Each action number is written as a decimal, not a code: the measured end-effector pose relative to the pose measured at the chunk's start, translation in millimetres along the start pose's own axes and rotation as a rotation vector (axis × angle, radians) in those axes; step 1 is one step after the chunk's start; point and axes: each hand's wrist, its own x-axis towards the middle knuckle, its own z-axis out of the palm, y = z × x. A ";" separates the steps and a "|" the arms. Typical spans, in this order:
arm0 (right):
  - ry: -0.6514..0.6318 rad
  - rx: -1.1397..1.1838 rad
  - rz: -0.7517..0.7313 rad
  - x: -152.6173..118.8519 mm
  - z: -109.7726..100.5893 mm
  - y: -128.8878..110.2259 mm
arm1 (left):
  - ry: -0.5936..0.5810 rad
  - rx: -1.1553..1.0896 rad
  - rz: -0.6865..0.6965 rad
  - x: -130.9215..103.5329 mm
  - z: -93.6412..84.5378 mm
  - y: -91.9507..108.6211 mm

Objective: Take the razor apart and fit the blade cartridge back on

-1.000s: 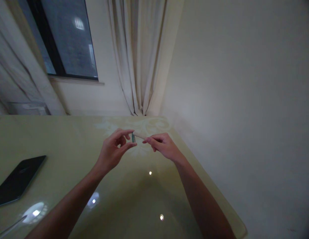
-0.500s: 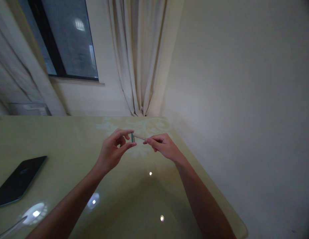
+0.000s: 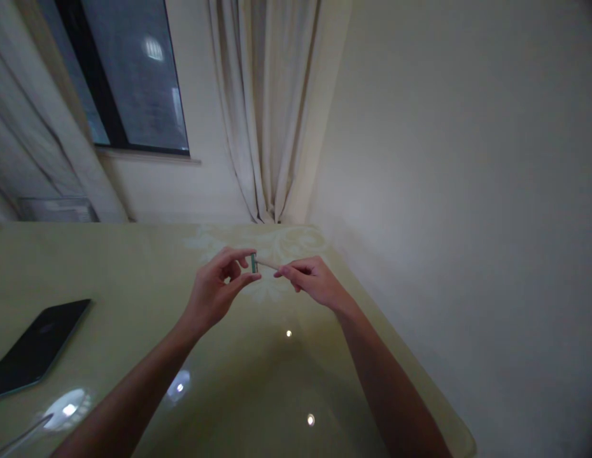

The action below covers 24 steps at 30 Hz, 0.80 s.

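1. Nearest, well to the left of the green block and closer to the wearer, a flat black panel [image 3: 41, 350] lies on the desk [image 3: 133, 267]. It has slid only a touch in the view, and the desk's edge has shifted slightly too, so I'd call that a small head movement; neither hand is near it.

2. Up to the hands, then! Just left of the block, the left hand [image 3: 219, 286] has it in a pinch, a fingertip at the top end and the thumb at the bottom, and that hold looks the same as a second ago.

3. And here's the green block [image 3: 254, 263] itself, off the desktop, between the two hands. It was leaning a little a second ago; now it stands nearly upright, its face turned slightly.

4. Just right of the block, the right hand [image 3: 312, 280] grips a pale stick [image 3: 268, 264] between thumb and fingers, barely moved. The stick's tip has dropped, from the block's top corner to lower on its right side! That reads as a small, careful adjustment of stick against block. Touching or pushed in? Too small to tell.

5. Farther out, beyond the block, the curtain [image 3: 272, 127] hangs gathered, with the window [image 3: 138, 83] off to its left, no change there.
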 end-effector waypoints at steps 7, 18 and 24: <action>-0.024 0.008 0.002 -0.1 -0.2 -0.6 | 0.001 -0.002 -0.003 0.0 0.7 -0.1; 0.024 -0.005 0.017 -0.4 -0.4 0.5 | -0.001 -0.004 -0.027 0.8 -0.7 2.5; -0.042 0.000 0.001 -0.1 -0.3 -0.9 | 0.005 -0.010 -0.034 0.3 -0.6 1.4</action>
